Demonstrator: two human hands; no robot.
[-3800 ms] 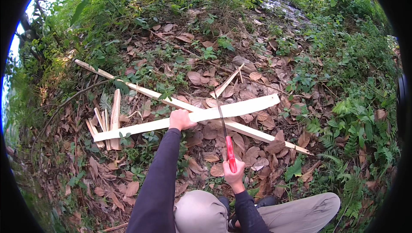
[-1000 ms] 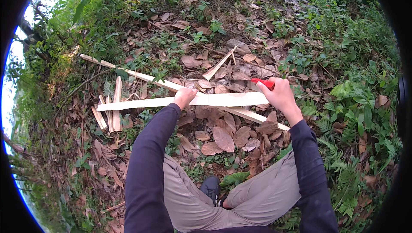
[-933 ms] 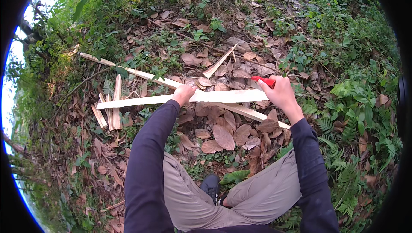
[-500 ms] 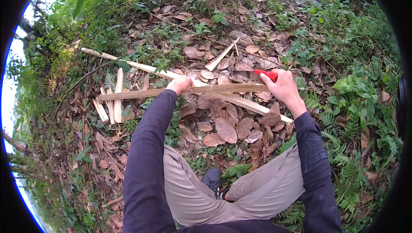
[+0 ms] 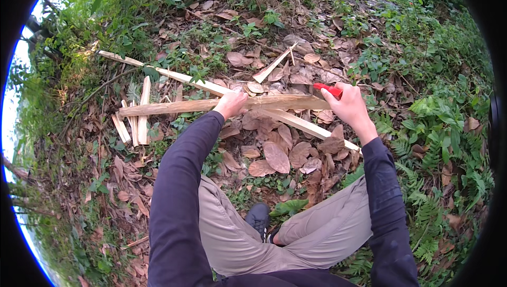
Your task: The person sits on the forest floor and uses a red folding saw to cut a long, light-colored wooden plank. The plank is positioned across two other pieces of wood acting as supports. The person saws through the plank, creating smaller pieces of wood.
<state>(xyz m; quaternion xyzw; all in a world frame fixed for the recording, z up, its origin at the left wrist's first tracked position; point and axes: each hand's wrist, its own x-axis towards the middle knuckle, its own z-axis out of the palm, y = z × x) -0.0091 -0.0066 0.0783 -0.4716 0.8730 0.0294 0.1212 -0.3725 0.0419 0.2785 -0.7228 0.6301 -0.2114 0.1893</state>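
Note:
My left hand (image 5: 231, 104) is closed around a long, rough wooden strip (image 5: 182, 107) near its middle. The strip lies crosswise in front of me, over a second, paler wooden strip (image 5: 303, 125) that slants along the ground. At the strip's right end my right hand (image 5: 348, 103) is wrapped round a red-handled tool (image 5: 328, 89). The handle pokes out past the thumb; any blade is hidden or too thin to make out. The right hand sits close against the strip's end.
Several short split wood pieces (image 5: 144, 115) lie at the left, under the strip's left end. A pointed wood sliver (image 5: 273, 65) rests on the leaves farther off. Dry brown leaves (image 5: 277, 157) cover the ground, with ferns (image 5: 428, 207) at the right. My shoe (image 5: 258, 217) is below.
My left hand has shifted a little to the right. The strip has turned, showing a broader face, and its left end has risen slightly. My right hand has hardly moved.

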